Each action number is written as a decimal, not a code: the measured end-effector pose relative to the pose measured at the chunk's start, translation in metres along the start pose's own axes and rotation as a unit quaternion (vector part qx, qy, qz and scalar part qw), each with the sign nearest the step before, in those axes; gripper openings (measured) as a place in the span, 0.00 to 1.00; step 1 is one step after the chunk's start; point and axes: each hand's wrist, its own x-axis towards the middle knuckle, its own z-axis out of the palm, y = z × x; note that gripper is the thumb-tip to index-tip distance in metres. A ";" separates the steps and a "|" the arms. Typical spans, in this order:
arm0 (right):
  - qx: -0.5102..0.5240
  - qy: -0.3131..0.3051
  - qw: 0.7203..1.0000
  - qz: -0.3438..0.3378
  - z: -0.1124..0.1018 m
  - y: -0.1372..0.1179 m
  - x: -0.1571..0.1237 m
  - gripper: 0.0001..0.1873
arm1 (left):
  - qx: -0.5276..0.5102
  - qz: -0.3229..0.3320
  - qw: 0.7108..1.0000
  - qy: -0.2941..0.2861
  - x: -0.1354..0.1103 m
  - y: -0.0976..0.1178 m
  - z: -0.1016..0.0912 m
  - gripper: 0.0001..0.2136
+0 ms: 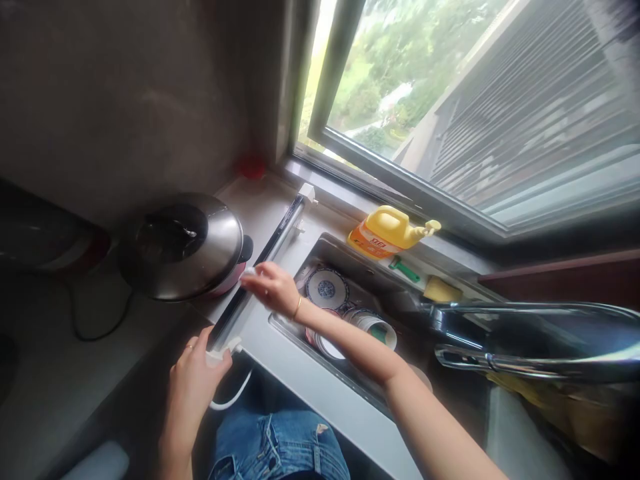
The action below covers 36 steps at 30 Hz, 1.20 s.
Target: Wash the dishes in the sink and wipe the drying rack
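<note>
Right arm [425,400] closest to us, reaching over the sink [300,339] and ending in a right hand [273,288] above the middle of the bar [280,235]! That bar lies on the surface [275,360], slanting between pot [215,233] and sink. Its near end has a white cap [223,351], and the left hand [193,373] is curled around it, thumb on one side, fingers on the other. Over to the right hand: partly curled, a pale scrap [247,273] at the fingertips. Held firmly? I can't tell, nor whether those fingers meet the bar.

Looks like a wipe along its length. Best played with the left hand keeping the cap steady, light, even strokes, elbow clear of the dishes [326,288], and the cord [233,398] kept from snagging.

Now the blind spots: right hand and forearm cover part of the bar and some dishes; the cord's far end drops out of sight, and the pot's left side sinks into shadow.
</note>
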 end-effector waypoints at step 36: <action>-0.029 -0.013 0.998 0.050 0.026 -0.042 -0.003 0.11 | -0.009 0.007 1.000 0.008 0.001 0.000 -0.011 0.18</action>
